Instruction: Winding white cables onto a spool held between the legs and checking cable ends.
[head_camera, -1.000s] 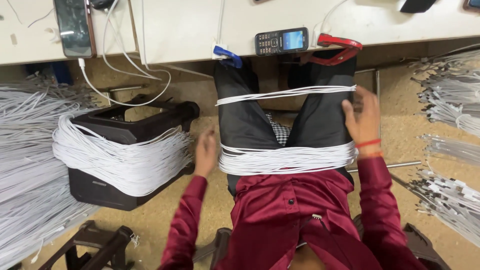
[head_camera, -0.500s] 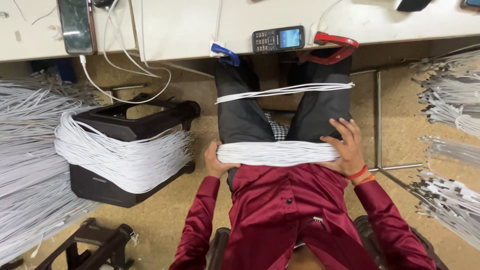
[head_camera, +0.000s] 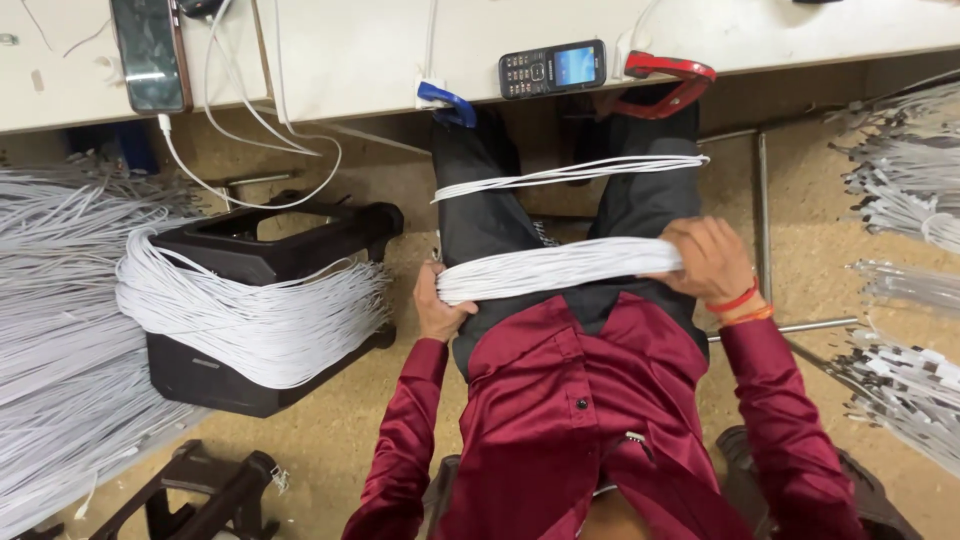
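Left hand (head_camera: 437, 312) and right hand (head_camera: 712, 262) each gripped one end of a thick white cable bundle (head_camera: 560, 269) stretched across the lap, fingers curled tight around it. A thinner loop of white cables (head_camera: 570, 174) lay over the knees further out. A black stool (head_camera: 262, 300) wrapped in more cables stood to the left.

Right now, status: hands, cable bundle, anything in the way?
Left hand and right hand grip opposite ends of thick white cable bundle across lap. Thinner white cable loop around knees, apart from bundle. Nothing between hands.
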